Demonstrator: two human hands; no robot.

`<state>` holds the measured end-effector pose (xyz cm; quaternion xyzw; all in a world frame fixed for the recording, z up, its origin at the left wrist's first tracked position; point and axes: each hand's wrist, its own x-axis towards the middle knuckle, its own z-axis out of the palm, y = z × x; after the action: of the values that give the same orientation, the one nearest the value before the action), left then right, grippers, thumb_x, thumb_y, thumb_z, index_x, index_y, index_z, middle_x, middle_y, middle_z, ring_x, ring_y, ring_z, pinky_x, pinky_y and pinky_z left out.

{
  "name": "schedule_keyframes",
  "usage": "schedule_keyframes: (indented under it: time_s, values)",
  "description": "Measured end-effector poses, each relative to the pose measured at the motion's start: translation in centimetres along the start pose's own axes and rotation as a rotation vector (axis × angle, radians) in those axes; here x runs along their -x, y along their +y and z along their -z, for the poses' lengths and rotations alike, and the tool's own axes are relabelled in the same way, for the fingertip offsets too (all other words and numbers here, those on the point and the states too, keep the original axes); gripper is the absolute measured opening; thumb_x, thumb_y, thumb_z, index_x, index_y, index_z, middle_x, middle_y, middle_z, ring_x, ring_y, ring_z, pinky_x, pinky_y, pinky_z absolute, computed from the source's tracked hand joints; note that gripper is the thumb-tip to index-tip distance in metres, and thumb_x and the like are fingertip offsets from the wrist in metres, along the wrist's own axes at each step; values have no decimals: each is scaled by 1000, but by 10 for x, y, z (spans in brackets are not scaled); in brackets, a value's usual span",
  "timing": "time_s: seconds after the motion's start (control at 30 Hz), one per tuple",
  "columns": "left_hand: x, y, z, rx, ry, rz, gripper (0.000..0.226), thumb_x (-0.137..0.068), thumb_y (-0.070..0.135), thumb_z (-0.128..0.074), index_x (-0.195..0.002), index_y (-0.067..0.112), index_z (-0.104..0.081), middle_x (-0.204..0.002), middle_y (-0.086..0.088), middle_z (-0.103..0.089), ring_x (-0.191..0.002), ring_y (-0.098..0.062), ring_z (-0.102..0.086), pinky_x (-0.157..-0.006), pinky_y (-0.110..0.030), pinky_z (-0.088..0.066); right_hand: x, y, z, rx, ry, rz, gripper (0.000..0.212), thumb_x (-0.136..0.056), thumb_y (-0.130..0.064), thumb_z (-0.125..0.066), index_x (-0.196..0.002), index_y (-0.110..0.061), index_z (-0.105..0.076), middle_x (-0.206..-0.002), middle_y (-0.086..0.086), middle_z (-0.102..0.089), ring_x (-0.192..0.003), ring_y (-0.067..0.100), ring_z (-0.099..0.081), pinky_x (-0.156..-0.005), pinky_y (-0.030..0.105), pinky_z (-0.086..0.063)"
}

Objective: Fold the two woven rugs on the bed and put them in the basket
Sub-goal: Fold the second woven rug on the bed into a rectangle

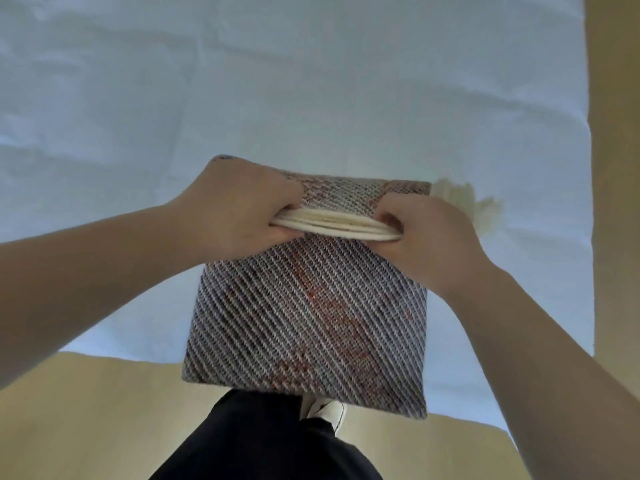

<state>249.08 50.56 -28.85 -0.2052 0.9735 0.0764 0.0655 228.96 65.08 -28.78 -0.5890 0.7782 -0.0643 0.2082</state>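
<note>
Two hands, left hand [239, 206] and right hand [426, 233], gripping folded rug [311, 313], diagonal grey-rust weave, cream layered edges

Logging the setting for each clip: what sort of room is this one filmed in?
Probably a bedroom: a bed with a wrinkled pale sheet fills the view, with tan floor beside it, and both hands hold a folded woven rug over its edge.

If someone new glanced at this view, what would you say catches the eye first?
The folded woven rug with diagonal stripes fills the middle, held up over the near edge of the white bed. The left hand and right hand grip its top fold, where cream layers show. A pale fringe sticks out at its upper right.
</note>
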Motion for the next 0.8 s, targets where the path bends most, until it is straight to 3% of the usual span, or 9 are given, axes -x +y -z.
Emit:
schedule_keyframes:
  time_s: [0.3, 0.4, 0.5, 0.6, 0.8]
  values:
    - [94, 58, -22, -82, 129, -158, 17, -72, 33, -63, -73, 20, -52, -58, 6, -52, -44, -19, -50, -45, -14, -19, 101, -15, -41, -33, 101, 133, 12, -84, -25, -68, -95, -28, -67, -87, -11, -58, -80, 13, -54, -61, 28, -36]
    - [119, 66, -33, -85, 127, -181, 19, -69, 28, -71, -75, 17, -57, -61, 4, -55, -46, -19, -52, -40, -19, -28, 127, -20, -58, -23, 128, 182, 19, -79, -15, -72, -96, -21, -71, -87, -7, -59, -82, 17, -55, -63, 27, -33]
    - [141, 71, -53, -46, 128, -193, 23, -66, 24, -77, -76, 17, -58, -62, 3, -56, -48, -22, -53, -38, -29, -41, 148, -22, -89, 15, 119, 206, 30, -68, -2, -74, -94, -15, -73, -85, 0, -61, -81, 24, -59, -57, 29, -43]
    - [157, 77, -83, -23, 135, -209, 21, -64, 23, -72, -77, 15, -58, -62, 0, -57, -50, -25, -55, -41, -29, -40, 167, -25, -121, 39, 131, 191, 39, -60, 5, -75, -95, -13, -75, -83, 2, -60, -78, 28, -59, -50, 33, -48]
    - [169, 87, -128, 32, 144, -192, 24, -74, 36, -50, -81, 16, -60, -66, -1, -60, -55, -26, -59, -47, -32, -43, 190, -32, -148, 116, 168, 97, 43, -59, 2, -80, -99, -13, -76, -82, 4, -61, -78, 33, -59, -57, 33, -48]
